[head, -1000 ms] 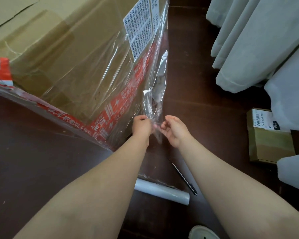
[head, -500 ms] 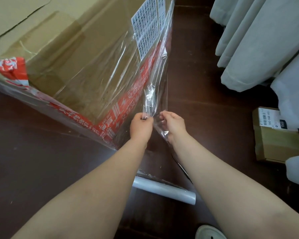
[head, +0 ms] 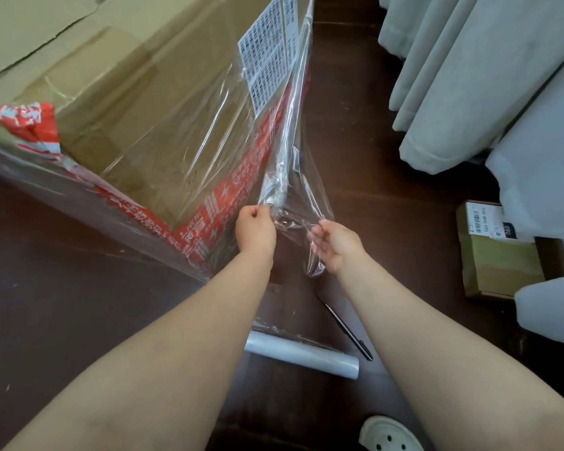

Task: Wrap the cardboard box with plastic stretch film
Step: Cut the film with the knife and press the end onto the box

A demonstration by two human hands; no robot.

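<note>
- Large brown cardboard box with red printed tape and a white barcode label (head: 163,125): fills the frame from nine to twelve o'clock, its lower corner pointing at my hands. One side face already wears film, so I judge the wrap part done.
- Dark brown wooden floor (head: 62,304): bears everything listed.
- Pale grey curtains (head: 469,76): hang at one to two o'clock, well apart from the work.
- Clear plastic stretch film (head: 287,177): runs down the box's corner edge, bunched into a rope, then fans into a loose sheet between my hands. I hold it taut, probably to tear or tie it off.
- Small brown cardboard parcel with a white label (head: 495,252): at three o'clock, idle.
- White roll of stretch film (head: 302,354): lies on the floor at six o'clock, beneath my forearms, set down to free both hands.
- Left hand (head: 256,231): clenched, pinching the film's bunched part, just beside the box corner.
- Right hand (head: 337,244): fingers curled, gripping the loose sheet at the left hand's three o'clock.
- Thin black pen-like tool (head: 344,327): at five o'clock, near the roll.
</note>
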